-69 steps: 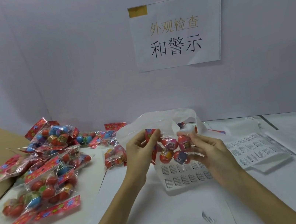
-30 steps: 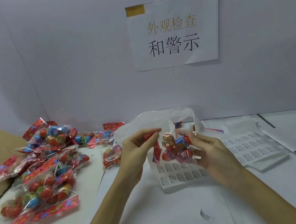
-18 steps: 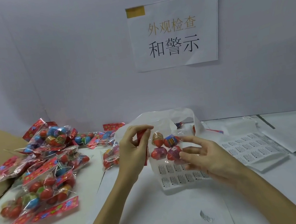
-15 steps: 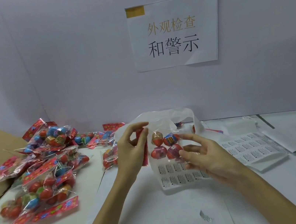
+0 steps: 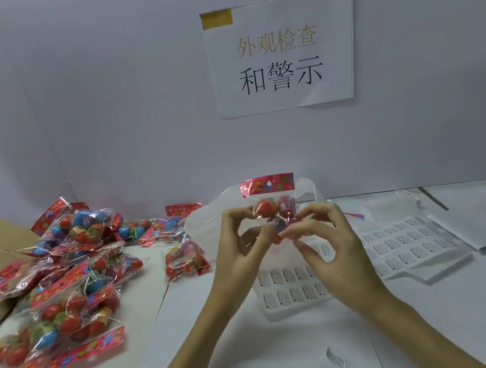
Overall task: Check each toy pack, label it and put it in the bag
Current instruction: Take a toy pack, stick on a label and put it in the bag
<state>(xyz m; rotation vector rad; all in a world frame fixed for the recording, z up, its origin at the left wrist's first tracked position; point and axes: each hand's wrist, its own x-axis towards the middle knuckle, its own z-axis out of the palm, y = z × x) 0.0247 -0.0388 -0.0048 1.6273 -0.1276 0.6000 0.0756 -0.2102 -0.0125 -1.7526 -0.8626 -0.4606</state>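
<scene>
Above the near sheet of white warning labels (image 5: 289, 284), the left hand (image 5: 240, 254) and right hand (image 5: 327, 243) pinch a clear toy pack with a red header (image 5: 270, 201), upright before the white plastic bag (image 5: 206, 224).

Holding one toy pack (image 5: 274, 210) upright, red header on top.
My left hand (image 5: 239, 248) and right hand (image 5: 324, 241) pinch it above the label sheet (image 5: 289, 284); white bag (image 5: 209, 221) behind.
</scene>
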